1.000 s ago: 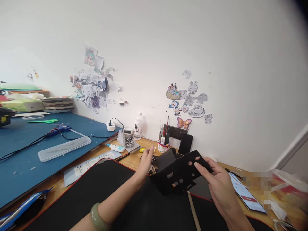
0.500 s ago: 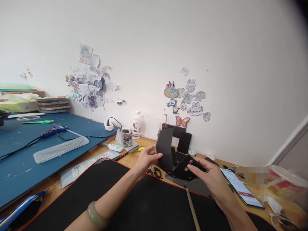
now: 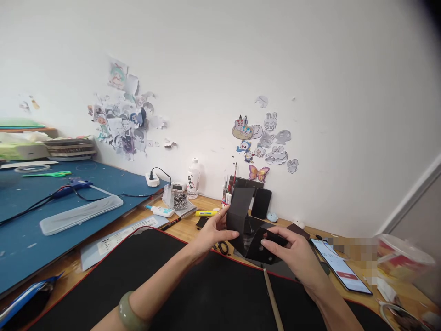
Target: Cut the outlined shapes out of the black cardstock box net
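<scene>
A folded piece of black card (image 3: 238,212) with several small holes is held up between my two hands, above the far edge of the black mat (image 3: 206,285). My left hand (image 3: 217,231) is closed on its left panel, thumb in front and fingers behind. On the other side, my right hand (image 3: 292,247) pinches the right panel near the holes. Just below the card, black-handled scissors (image 3: 223,248) are partly covered. A thin beige stick-like tool (image 3: 273,299) lies on the mat below my right hand.
A lit phone (image 3: 341,266) lies at the right, near a plastic tub (image 3: 406,255). Behind the card stand a dark phone (image 3: 261,203) and pens. Further left are a bottle (image 3: 193,178), a glue tube (image 3: 161,211), a yellow tube (image 3: 206,213) and a blue glue gun (image 3: 77,185).
The card's panels have been turned, so the left one stands more upright and the fold between them shows more. Both hands keep their hold. The whole view has shifted slightly.
</scene>
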Available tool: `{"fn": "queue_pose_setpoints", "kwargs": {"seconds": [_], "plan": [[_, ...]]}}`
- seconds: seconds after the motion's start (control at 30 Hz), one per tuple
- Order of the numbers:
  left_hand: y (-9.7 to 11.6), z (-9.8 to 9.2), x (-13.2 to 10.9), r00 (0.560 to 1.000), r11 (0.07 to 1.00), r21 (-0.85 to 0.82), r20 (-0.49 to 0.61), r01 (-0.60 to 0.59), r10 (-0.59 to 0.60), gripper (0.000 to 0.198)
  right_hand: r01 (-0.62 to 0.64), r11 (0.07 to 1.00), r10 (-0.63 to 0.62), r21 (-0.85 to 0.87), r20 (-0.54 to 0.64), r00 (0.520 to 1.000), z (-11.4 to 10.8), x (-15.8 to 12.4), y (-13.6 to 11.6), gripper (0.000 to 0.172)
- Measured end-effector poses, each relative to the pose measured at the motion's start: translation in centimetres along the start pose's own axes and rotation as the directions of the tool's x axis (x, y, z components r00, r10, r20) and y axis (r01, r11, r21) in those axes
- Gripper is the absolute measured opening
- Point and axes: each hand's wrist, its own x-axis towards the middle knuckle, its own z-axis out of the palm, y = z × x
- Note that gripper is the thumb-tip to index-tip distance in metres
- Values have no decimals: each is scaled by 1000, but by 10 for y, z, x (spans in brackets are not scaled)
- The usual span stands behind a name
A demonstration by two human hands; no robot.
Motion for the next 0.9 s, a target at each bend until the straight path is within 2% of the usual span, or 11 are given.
{"fn": "queue_pose_setpoints", "kwargs": {"seconds": [0.17,0.3,0.47,0.57,0.7,0.9], "plan": [[-2,9,-5,999,995,97,15,-38,37,106,41,999,-39,32,-47,998,9,-1,-2,28],[-4,12,-8,995,962,256,44,-94,86,102,93,995,-96,-45,-61,994,14,-8,-8,29],[-6,11,-8,989,930,348,132,-114,72,97,149,967,-169,-209,-79,983,9,-17,-21,19],[-5,11,-9,981,906,400,182,-139,70,93,156,955,-167,-252,-24,986,5,-19,-27,20],[-4,13,-11,969,868,464,239,-175,68,97,115,955,-122,-275,-8,993,3,-19,-29,21],[-4,17,-12,977,842,519,208,-147,43,101,106,931,-128,-349,-38,991,4,-19,-31,22]]}}
